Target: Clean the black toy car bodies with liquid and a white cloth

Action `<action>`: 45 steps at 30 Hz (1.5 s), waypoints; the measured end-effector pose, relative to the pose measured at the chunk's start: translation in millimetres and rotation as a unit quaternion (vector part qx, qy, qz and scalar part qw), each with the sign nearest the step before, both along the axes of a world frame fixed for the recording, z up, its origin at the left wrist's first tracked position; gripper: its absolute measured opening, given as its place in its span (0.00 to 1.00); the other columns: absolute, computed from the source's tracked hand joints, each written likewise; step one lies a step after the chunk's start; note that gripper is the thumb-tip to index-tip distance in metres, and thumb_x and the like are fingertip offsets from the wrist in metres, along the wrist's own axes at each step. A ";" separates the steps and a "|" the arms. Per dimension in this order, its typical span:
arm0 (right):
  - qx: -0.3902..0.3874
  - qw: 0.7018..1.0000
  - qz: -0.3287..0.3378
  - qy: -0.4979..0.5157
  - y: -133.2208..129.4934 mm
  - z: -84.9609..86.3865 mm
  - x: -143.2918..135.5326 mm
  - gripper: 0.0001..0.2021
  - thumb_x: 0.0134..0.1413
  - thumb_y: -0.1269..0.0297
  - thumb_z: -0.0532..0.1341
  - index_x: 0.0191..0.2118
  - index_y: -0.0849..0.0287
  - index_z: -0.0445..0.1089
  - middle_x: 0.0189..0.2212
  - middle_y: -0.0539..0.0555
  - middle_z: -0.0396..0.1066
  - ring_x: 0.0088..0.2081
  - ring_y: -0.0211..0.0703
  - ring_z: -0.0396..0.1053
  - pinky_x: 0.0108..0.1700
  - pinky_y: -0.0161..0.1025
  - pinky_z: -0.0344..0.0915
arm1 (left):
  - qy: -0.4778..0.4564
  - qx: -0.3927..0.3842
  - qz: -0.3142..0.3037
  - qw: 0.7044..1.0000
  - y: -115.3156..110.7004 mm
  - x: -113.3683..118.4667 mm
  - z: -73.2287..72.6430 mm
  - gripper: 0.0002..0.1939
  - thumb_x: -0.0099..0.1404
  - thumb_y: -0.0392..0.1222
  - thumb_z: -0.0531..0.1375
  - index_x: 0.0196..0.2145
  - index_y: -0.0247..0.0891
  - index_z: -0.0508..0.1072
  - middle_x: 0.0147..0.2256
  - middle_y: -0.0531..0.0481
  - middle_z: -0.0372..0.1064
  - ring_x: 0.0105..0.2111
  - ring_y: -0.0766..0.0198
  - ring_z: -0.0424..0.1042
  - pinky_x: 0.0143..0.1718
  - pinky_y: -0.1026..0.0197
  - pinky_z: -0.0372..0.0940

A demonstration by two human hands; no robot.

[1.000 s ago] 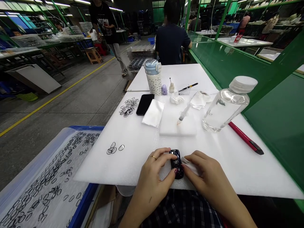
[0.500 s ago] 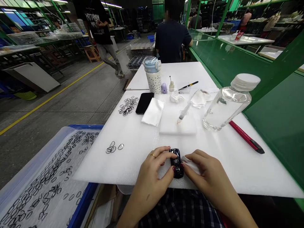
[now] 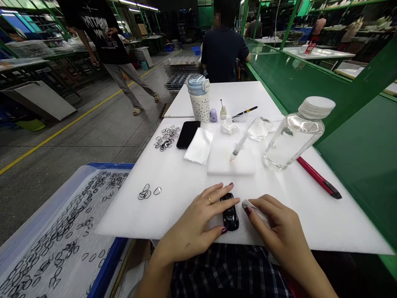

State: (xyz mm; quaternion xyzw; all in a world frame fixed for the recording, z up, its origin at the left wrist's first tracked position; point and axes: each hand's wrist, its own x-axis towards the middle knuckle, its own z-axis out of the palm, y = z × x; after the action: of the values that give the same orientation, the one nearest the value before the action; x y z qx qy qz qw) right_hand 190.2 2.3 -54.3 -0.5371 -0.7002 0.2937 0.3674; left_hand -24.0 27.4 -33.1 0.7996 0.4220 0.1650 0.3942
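Observation:
A small glossy black toy car [image 3: 230,217] lies on the white foam-topped table, front and back pointing away from and towards me. My left hand [image 3: 203,217] is beside it with fingers stretched and spread. Its index finger crosses over the car's upper part, and the thumb tip is at the lower left corner. Just right of the car, my right hand [image 3: 276,221] pinches a folded white cloth [image 3: 248,203] between thumb and fingers. The cloth is apart from the car; most of it is hidden by the hand.
Beyond the hands are a syringe [image 3: 238,148] on a white foam block [image 3: 217,165], a folded cloth [image 3: 198,145], a phone [image 3: 187,134], a clear bottle [image 3: 293,138], a red cutter [image 3: 319,178] and a tumbler [image 3: 199,101]. Black rings [image 3: 144,192] lie leftward; a blue-edged tray [image 3: 108,256] holds more.
My left fingers have straightened and spread over the car. My right hand has drawn slightly right, away from the car, with the cloth. A person in the aisle has moved left and nearer.

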 end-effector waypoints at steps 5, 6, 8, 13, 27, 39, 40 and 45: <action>0.142 0.988 -0.031 -0.048 -14.2 -11.8 1.7 0.10 0.61 0.74 0.57 0.47 0.59 0.69 0.34 0.52 0.67 0.28 0.31 0.64 0.28 0.30 0.60 | -0.022 0.047 0.082 0.995 4.4 8.3 -9.0 0.20 0.60 0.38 0.66 0.50 0.50 0.72 0.51 0.53 0.66 0.52 0.59 0.64 0.56 0.54 0.61; 0.168 0.984 -0.016 -0.060 -16.1 -13.6 1.4 0.12 0.60 0.75 0.57 0.48 0.60 0.68 0.34 0.53 0.67 0.29 0.31 0.64 0.29 0.30 0.61 | -0.029 0.059 0.095 0.993 3.6 10.4 -10.7 0.18 0.60 0.38 0.65 0.48 0.49 0.73 0.49 0.52 0.67 0.50 0.60 0.65 0.54 0.55 0.62; 0.208 0.974 0.007 -0.086 -18.5 -14.8 0.6 0.15 0.59 0.77 0.58 0.50 0.61 0.66 0.35 0.55 0.66 0.32 0.33 0.65 0.31 0.31 0.62 | -0.038 0.069 0.103 0.992 1.5 13.0 -12.3 0.17 0.60 0.35 0.65 0.47 0.47 0.73 0.47 0.52 0.67 0.49 0.60 0.66 0.52 0.55 0.63; 0.262 0.953 0.019 -0.153 -20.0 -12.0 -6.2 0.14 0.55 0.76 0.61 0.47 0.60 0.69 0.35 0.57 0.67 0.31 0.38 0.61 0.31 0.38 0.59 | -0.044 0.063 0.106 0.991 -0.4 12.5 -10.4 0.17 0.59 0.34 0.64 0.46 0.47 0.73 0.46 0.53 0.67 0.48 0.60 0.66 0.51 0.55 0.63; 0.218 0.928 -0.137 -0.271 11.9 2.6 34.1 0.15 0.62 0.60 0.58 0.51 0.57 0.71 0.51 0.59 0.65 0.48 0.54 0.61 0.46 0.52 0.58 | -0.037 0.050 0.123 0.990 -0.6 11.4 -11.7 0.17 0.57 0.36 0.67 0.44 0.49 0.74 0.43 0.54 0.67 0.45 0.61 0.67 0.48 0.55 0.64; 0.187 0.969 -0.040 -0.159 -19.8 -1.3 -17.4 0.10 0.59 0.71 0.58 0.45 0.56 0.72 0.42 0.51 0.72 0.42 0.45 0.64 0.45 0.48 0.55 | -0.039 0.042 0.119 0.991 -0.9 11.7 -10.9 0.16 0.58 0.33 0.65 0.43 0.47 0.74 0.42 0.54 0.67 0.44 0.60 0.67 0.48 0.54 0.63; 0.192 0.967 -0.042 -0.164 -18.8 -1.6 -17.4 0.10 0.59 0.72 0.58 0.44 0.57 0.72 0.42 0.51 0.72 0.41 0.45 0.64 0.44 0.48 0.55 | -0.039 0.044 0.120 0.991 -0.8 11.7 -11.1 0.16 0.58 0.33 0.65 0.43 0.47 0.73 0.42 0.54 0.67 0.44 0.60 0.67 0.48 0.54 0.63; 0.189 0.969 -0.040 -0.151 -16.9 -2.8 -13.7 0.09 0.59 0.71 0.59 0.45 0.55 0.70 0.41 0.49 0.73 0.40 0.44 0.65 0.45 0.48 0.54 | -0.040 0.039 0.128 0.990 -0.3 12.6 -10.1 0.16 0.58 0.33 0.66 0.43 0.48 0.73 0.42 0.55 0.66 0.44 0.61 0.67 0.47 0.56 0.62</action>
State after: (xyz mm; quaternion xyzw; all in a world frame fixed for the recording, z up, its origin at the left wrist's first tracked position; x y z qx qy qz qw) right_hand 176.5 -14.6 -57.1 -0.5232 -0.7687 0.0563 0.3635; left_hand -11.4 27.2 -43.2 0.7467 0.4982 0.2620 0.3544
